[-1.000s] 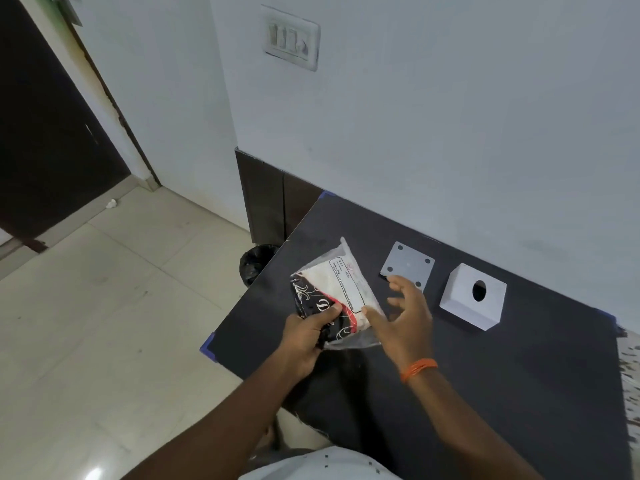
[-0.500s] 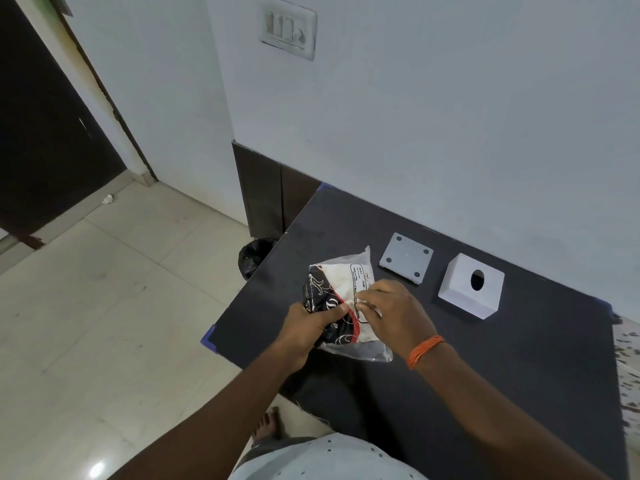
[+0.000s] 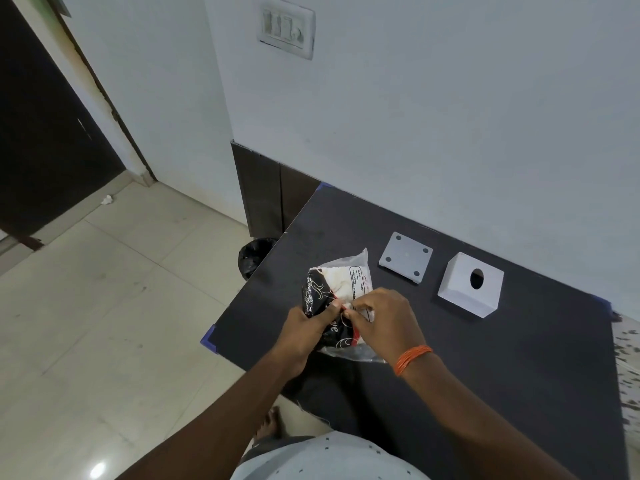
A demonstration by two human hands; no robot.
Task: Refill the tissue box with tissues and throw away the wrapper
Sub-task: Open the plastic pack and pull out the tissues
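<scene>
Left hand clamps the pack over the bench; right hand pinches its wrapper, likely to tear it; box and base wait apart, bin below.

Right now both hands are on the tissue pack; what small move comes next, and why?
Probably pull the pinched film apart to tear the wrapper open. The left hand and right hand both pinch the tissue pack at the same spot, and it looks sealed. The white tissue box and its base plate lie apart on the table, ready for filling.
</scene>
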